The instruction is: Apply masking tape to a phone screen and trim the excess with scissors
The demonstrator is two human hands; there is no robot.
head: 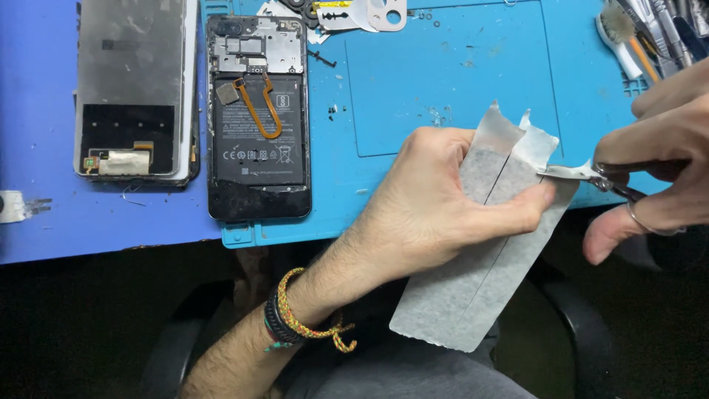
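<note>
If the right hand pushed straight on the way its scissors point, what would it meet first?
The right hand points its scissors leftward; first comes the white sheet, then probably the left hand gripping it.

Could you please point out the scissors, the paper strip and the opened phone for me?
scissors (583, 173): head view, on the blades.
paper strip (473, 295): head view, lower half.
opened phone (257, 148): head view, on its battery.

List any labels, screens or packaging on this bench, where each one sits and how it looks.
Battery label: inside the opened phone, centre-left on the mat; black rectangle, small white markings.
Screen panel: far left, back side up; grey and black rectangle.
No packaging is in view.
</note>
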